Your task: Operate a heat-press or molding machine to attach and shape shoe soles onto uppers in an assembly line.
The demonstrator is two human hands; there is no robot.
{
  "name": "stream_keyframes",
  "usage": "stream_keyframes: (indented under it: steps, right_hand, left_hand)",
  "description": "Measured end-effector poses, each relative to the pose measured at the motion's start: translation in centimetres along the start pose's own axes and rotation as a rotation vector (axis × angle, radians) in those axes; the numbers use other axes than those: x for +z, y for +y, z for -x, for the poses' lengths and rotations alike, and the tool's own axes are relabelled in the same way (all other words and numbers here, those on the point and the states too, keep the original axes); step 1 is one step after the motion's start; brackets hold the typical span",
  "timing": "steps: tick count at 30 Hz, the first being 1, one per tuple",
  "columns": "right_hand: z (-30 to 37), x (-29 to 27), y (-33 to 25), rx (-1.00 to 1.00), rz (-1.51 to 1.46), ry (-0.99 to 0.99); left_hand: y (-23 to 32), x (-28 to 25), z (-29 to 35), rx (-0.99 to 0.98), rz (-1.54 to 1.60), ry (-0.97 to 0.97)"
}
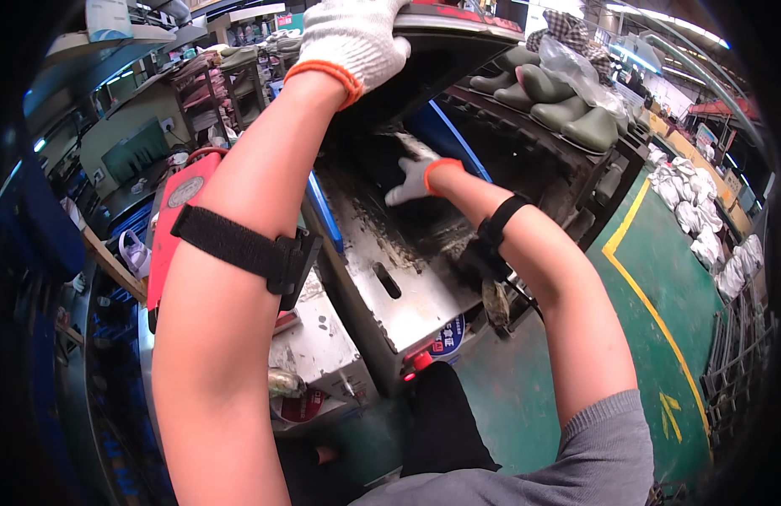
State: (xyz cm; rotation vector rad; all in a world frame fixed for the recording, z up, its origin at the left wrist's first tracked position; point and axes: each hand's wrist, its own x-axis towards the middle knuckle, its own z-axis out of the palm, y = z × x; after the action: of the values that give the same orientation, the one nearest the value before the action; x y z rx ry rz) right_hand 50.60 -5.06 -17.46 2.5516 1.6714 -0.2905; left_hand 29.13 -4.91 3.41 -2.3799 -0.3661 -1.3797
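My left hand (348, 38), in a white knit glove with an orange cuff, is at the top edge against a black panel with a red rim (466, 24). Its thumb shows, but its other fingers are cut off by the picture's edge. Below the panel, my right hand (414, 181), gloved the same way, reaches into a dark, dirt-smeared recess of a machine (424, 295). Its fingers are apart, with nothing seen in them. The machine's near surface is pale metal with a slot and dark residue. A red knob (421, 361) sits at its near end.
Several olive-green boots (567, 114) stand on a rack to the right. White cloth bundles (689, 202) lie beyond a yellow line on the green floor (660, 320). A red casing (175, 211) and a second pale metal surface (314, 341) are at left.
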Motion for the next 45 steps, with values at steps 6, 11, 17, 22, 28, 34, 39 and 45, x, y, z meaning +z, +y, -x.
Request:
stream_keyframes:
  steps: [6,11,17,22,28,34,39,45]
  right_hand:
    - [2.4,-1.8,-1.1,0.073,-0.420,0.056]
    - [11.4,-5.1,0.6,0.129,-1.308,-0.165]
    - [24.6,-2.0,-2.2,-0.210,-1.939,-0.118]
    - [30.3,2.2,-8.6,-0.654,-1.869,0.087]
    - [33.9,5.7,-23.5,-0.793,-1.638,-0.168]
    - [32.7,8.0,-30.4,-1.258,-0.728,0.079]
    - [29.9,8.9,-30.7,-0.971,-0.737,0.564]
    - [28.4,9.9,-30.7,-0.960,-0.521,0.702]
  left_hand:
    - [-1.9,1.5,-0.4,0.014,-0.038,0.147]
    - [-1.5,-1.6,1.0,-0.017,0.017,-0.044]
    - [-0.4,-8.9,11.1,-0.456,0.862,-0.280]
    - [5.6,-17.4,26.2,-1.003,1.473,-0.228]
    - [8.8,-23.8,35.6,-1.395,1.751,0.392]
    - [6.8,-33.9,44.8,-1.538,1.636,0.902]
    - [1.5,-39.1,54.9,-1.754,0.812,1.088]
    - [-9.2,-44.8,65.4,-2.083,0.395,1.063]
